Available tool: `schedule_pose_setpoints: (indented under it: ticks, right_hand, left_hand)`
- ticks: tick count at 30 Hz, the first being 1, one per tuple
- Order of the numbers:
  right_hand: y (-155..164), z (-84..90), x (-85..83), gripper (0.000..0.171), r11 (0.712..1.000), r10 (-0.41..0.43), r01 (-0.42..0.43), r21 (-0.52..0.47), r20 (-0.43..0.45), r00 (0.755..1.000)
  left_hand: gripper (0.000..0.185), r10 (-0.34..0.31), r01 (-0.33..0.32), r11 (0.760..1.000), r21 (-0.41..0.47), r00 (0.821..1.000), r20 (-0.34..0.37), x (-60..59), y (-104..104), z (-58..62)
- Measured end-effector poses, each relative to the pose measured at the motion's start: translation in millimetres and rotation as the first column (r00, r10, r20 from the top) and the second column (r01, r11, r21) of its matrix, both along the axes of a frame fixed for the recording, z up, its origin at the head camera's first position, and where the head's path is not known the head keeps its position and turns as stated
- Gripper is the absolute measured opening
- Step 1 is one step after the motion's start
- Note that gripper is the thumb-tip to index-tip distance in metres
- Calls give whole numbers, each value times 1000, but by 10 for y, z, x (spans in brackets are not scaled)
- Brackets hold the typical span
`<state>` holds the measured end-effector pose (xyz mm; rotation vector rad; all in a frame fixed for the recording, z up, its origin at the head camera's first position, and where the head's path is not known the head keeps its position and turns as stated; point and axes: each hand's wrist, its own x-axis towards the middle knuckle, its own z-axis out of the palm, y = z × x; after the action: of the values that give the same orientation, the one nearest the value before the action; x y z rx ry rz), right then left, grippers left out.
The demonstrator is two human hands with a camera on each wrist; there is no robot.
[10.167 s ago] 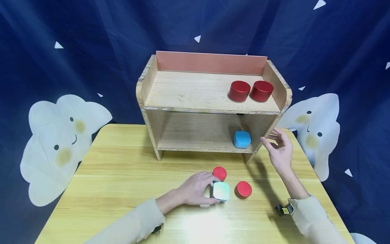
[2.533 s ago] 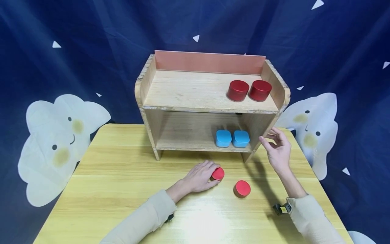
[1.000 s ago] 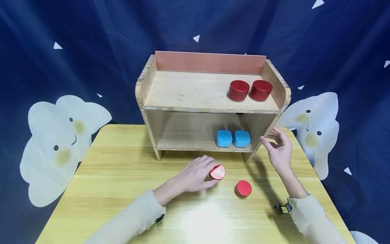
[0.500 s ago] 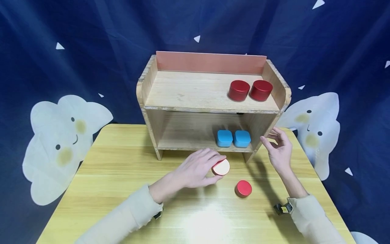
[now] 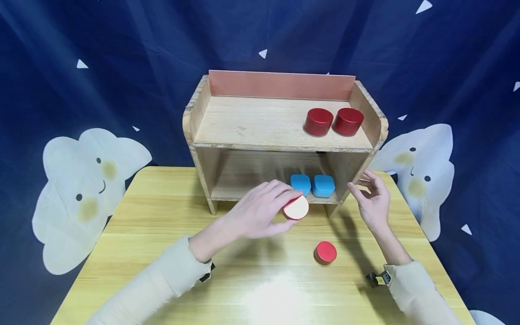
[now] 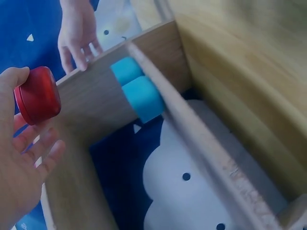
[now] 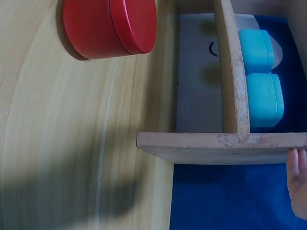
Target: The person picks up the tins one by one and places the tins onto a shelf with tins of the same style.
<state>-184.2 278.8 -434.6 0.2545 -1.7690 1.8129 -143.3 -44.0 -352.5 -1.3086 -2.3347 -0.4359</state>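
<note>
My left hand [image 5: 260, 210] pinches a red round tin [image 5: 295, 209] between thumb and fingers, raised off the table before the lower shelf. In the left wrist view the tin [image 6: 42, 96] is tilted, thumb at its upper edge. Two light blue square tins, a left one [image 5: 299, 183] and a right one [image 5: 323, 186], sit side by side on the lower board of the wooden shelf [image 5: 252, 122]. My right hand [image 5: 374, 203] is at the shelf's right side panel, its thumb by the front edge; in the right wrist view, fingertips [image 7: 293, 160] touch that panel.
One more red round tin [image 5: 325, 253] stands on the wooden table [image 5: 162, 234], right of the left hand. Two dark red tins, one [image 5: 318, 122] beside the other [image 5: 348, 122], stand at the upper board's right end. A blue curtain [image 5: 101, 67] hangs behind.
Earlier, a second blue tin was taken from the table to the lower board. Since then my left hand has gripped the red tin and lifted it toward the shelf. My right hand has stayed put.
</note>
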Motion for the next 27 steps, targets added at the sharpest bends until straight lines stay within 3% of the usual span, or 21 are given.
schedule_pose_setpoints:
  ticks: [15,27]
  right_hand:
    - [-4,8,2,49,1000,11,-11,-8,-13,1000]
    - [-3,7,2,47,1000,3,-3,-1,-8,1000]
  left_hand:
    - [56,-20,24,999,40,996,-88,-53,-40,374]
    - [58,13,-11,1000,22,996,-88,-144,-79,669]
